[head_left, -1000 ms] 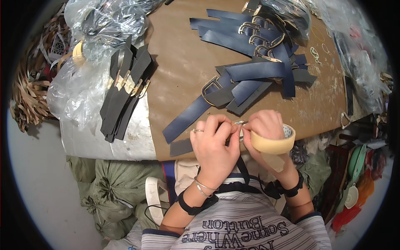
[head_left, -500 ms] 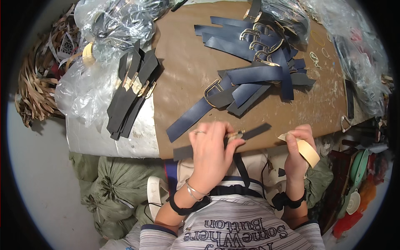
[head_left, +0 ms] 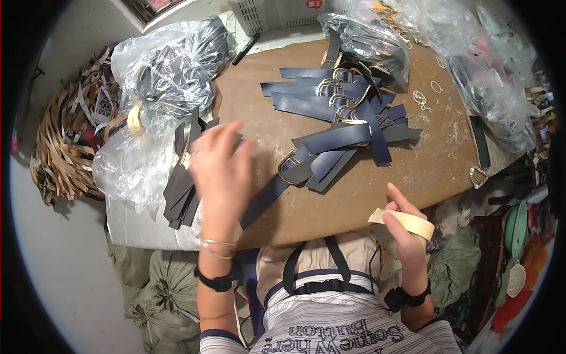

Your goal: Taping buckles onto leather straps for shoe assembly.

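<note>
My left hand (head_left: 221,165) hangs over the left part of the table, its fingers smeared by motion. Beneath and beside it lies a stack of black belt straps (head_left: 178,197), partly hidden by the hand. Whether that hand holds anything does not show. Near the table's front edge, my right hand (head_left: 408,243) grips a roll of cream masking tape (head_left: 421,226) with a short end pulled loose. Between the hands, farther back, lies a pile of navy straps (head_left: 306,101) with gold-coloured buckles (head_left: 333,88). One navy strap (head_left: 263,200) with a studded buckle slants toward me.
Clear plastic bags (head_left: 171,65) of dark pieces sit at the back left, beside a black pen (head_left: 246,49). Tan strips (head_left: 62,156) hang at the far left. A white crate (head_left: 283,16) stands behind. Rubber bands (head_left: 423,69) and a black strap (head_left: 480,141) lie right.
My left hand has left the black strap at the front edge and swung to the stack at left, where that strap can't be told apart. My right hand keeps the tape. The view has shifted.
</note>
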Motion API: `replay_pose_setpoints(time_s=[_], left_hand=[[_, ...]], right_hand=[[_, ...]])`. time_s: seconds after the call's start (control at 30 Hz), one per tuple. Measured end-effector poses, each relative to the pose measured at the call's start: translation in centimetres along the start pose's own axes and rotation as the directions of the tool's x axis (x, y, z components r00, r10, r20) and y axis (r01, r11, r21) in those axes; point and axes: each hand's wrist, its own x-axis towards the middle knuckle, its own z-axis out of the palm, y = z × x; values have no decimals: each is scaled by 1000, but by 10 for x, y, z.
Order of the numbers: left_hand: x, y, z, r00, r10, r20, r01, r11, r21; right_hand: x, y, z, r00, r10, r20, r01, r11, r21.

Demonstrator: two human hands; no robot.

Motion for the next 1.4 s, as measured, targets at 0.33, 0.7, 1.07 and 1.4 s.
replay_pose_setpoints(time_s=[0.33,0.7,1.07,1.4], left_hand=[[-5,90,40,840,490,233,-439,866,-241],[-89,47,-21,801,411,436,-584,700,412],[-119,63,-10,761,423,493,-500,866,29],[-103,51,27,910,255,328,-136,929,-344]], right_hand=[[-11,-12,-10,1000,-4,3,4,1000,-23],[-13,-41,12,670,-16,742,78,996,-49],[19,-16,60,968,84,235,-58,991,-117],[10,-8,57,942,-268,199,330,842,-427]])
